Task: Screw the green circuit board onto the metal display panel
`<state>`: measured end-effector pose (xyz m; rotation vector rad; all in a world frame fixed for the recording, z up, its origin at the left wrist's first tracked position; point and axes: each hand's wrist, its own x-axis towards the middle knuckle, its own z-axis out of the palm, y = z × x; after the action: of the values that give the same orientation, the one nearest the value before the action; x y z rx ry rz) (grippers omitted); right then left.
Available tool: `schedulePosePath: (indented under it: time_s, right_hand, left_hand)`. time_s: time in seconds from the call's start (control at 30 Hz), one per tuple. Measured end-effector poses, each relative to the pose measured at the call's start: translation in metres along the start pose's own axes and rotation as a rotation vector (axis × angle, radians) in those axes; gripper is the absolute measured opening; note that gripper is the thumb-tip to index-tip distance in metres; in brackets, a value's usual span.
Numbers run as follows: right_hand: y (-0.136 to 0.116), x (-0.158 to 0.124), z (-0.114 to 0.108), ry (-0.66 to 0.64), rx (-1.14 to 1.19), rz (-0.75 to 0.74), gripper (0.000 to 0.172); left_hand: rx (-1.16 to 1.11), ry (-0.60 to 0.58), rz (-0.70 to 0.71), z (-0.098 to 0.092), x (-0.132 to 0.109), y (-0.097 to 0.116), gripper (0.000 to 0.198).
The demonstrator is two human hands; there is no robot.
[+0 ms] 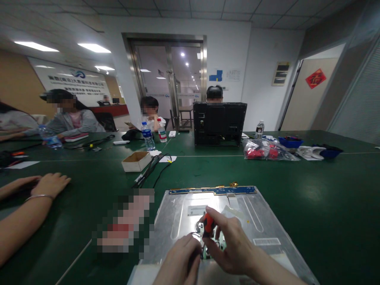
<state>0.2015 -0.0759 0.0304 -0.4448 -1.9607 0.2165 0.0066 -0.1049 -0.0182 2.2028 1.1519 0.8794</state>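
A flat silver metal panel (261,221) with a blue circuit strip (212,190) along its far edge lies on the green table (326,206) in front of me. My right hand (234,245) is closed around a red-and-black screwdriver (208,225), held upright over the panel's middle. My left hand (179,263) rests on the panel right beside the screwdriver's tip, fingers curled; what they hold, if anything, is hidden.
A co-worker's forearms (32,202) lie on the table at left. Further off sit a small cardboard box (136,161), black cables (151,170), water bottles (147,135), a black monitor back (219,123), a bag of red parts (261,150) and a blue tray (290,141). Several people sit behind.
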Motion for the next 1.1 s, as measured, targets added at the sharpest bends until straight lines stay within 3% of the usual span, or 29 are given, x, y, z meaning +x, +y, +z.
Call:
schedulePosePath:
  time_s: [0.2, 0.5, 0.83, 1.1]
  right_hand:
    - [0.0, -0.001, 0.001, 0.004, -0.021, 0.007, 0.068]
    - [0.005, -0.006, 0.003, 0.018, -0.069, 0.008, 0.052]
    - [0.002, -0.003, 0.002, -0.003, -0.031, 0.006, 0.067]
    - [0.002, -0.004, 0.002, 0.011, -0.07, 0.022, 0.05]
  left_hand:
    - [0.013, 0.012, 0.007, 0.001, -0.001, -0.004, 0.012]
    - [-0.011, 0.026, 0.057, -0.001, 0.001, 0.002, 0.025]
    - [0.033, -0.014, 0.041, 0.001, 0.0, -0.004, 0.015]
    - [0.028, 0.023, 0.091, 0.004, 0.0, -0.009, 0.022]
